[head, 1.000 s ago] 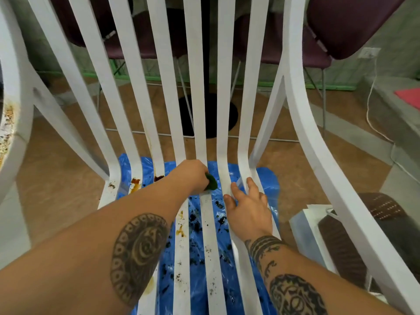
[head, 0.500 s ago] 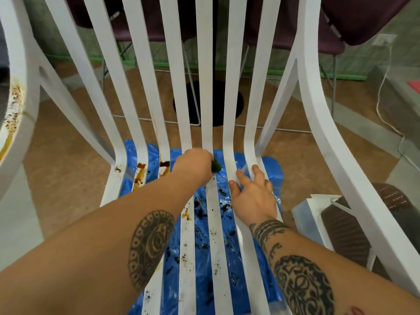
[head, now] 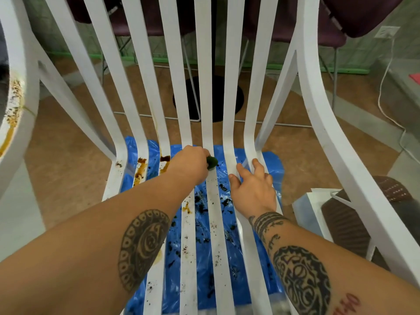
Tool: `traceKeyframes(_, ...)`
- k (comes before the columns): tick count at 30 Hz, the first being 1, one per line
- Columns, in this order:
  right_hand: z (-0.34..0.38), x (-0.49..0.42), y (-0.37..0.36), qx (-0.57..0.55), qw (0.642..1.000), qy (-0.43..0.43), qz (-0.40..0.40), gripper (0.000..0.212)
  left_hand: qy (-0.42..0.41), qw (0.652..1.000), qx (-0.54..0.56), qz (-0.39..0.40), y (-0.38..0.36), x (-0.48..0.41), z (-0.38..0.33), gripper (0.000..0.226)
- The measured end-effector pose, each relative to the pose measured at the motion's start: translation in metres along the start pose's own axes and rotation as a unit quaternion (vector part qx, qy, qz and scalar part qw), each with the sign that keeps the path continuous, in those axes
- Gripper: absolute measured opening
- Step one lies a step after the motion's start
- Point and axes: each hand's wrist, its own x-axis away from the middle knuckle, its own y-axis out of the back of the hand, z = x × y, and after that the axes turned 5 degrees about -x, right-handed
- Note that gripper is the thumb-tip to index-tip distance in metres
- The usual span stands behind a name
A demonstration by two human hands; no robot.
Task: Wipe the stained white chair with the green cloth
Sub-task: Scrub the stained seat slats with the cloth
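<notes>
The white slatted chair (head: 213,212) fills the view, its seat slats running away from me and curving up into the back. Brown and orange stains (head: 141,169) sit on the left slats near the bend, and dark crumbs speckle the middle slats. My left hand (head: 189,163) grips a bunched green cloth (head: 211,160), pressed on a middle slat at the bend; only a small tuft of cloth shows. My right hand (head: 253,189) rests with spread fingers on the right slats beside it.
Blue plastic sheeting (head: 204,258) with dark debris lies on the floor under the seat. The left armrest (head: 13,105) carries orange-brown stains. Maroon chairs (head: 363,14) stand behind, a brown wicker object (head: 354,223) on white paper sits at right, and a white cable (head: 386,87) runs along the floor.
My left hand with the cloth has slid a little further up the slat toward the bend. My right hand has followed forward along the right slats.
</notes>
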Motion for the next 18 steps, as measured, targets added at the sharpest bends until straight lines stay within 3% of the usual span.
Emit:
traceKeyframes(13,0.001,0.002,0.007,-0.021,1.0,-0.002,0.02,0.05,-0.084,0.992,-0.05,0.079,-0.002,0.057,-0.024,0.031)
traceKeyframes(18,-0.004,0.017,0.016,-0.041,0.997,0.022,0.06,0.047,-0.043,0.997,0.046,0.05,-0.004,0.058,-0.009,0.037)
